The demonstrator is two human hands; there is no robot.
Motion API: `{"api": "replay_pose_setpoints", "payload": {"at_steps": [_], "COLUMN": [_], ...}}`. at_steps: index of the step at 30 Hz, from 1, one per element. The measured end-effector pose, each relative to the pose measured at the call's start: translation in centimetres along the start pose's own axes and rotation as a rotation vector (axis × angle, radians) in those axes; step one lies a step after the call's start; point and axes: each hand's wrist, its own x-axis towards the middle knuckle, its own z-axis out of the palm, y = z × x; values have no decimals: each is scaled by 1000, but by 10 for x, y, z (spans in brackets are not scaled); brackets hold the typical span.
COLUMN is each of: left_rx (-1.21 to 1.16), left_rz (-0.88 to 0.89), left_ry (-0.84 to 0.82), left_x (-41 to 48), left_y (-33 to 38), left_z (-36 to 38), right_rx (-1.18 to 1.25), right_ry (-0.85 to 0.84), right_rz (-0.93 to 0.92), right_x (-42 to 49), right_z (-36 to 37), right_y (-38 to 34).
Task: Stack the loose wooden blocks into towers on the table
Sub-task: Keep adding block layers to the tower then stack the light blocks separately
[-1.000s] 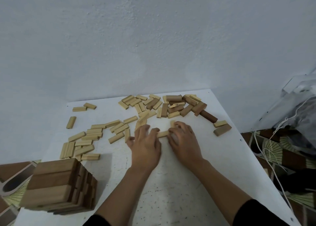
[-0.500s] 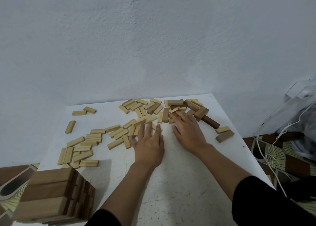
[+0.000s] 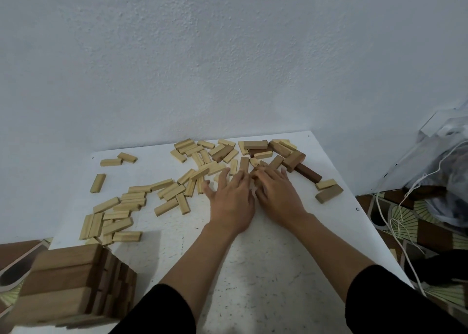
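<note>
On the white speckled tabletop (image 3: 255,270), seen from the head camera, loose pale wooden blocks (image 3: 131,202) lie scattered over the far half, with a few darker brown blocks (image 3: 307,173) at the far right. The left hand (image 3: 229,198) and right hand (image 3: 277,193) lie side by side, palms down, fingers straight and spread. Their fingertips touch blocks at the heap's near edge and grip nothing. A stacked wooden tower (image 3: 68,283) stands at the near left corner.

The loose blocks (image 3: 164,184) are pale, matt wood with fine grain; a few darker blocks (image 3: 307,173) are brown wood. The tower (image 3: 65,283) is the same matt wood. The table (image 3: 266,270) is white, matt, speckled. The wall (image 3: 228,55) is rough and grainy. The sleeve (image 3: 395,303) is black cloth
</note>
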Motion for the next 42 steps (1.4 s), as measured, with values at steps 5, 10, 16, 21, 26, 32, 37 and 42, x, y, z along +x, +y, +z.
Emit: {"api": "replay_pose_setpoints", "payload": {"at_steps": [5,10,16,21,26,32,37,42], "left_rx": [-1,19,5,-29,-43,-44,-56,-83], "left_rz": [75,146,193,182,195,184,206,231], "left_ry": [88,104,61,65,100,166,184,183], "left_x": [-44,-86,-104,-107,-112,-123,-140,-153], "left_y": [-13,-28,-45,-47,-49,-50,-55,-57], "left_z": [8,11,6,3,6,8,6,-1], "right_rx": [102,220,299,58,-174,-90,6,159], "right_ry": [8,49,120,116,-61,101,194,112], "right_rz": [-65,-95,6,101,147,161,215,88], "right_x": [-27,-65,-57,-16,10,-15,-76,-117], "right_z": [-6,3,-11,-19,-13,-20,-24,-20], "right_y": [-5,-19,-25,-11,5,-5,-19,-56]}}
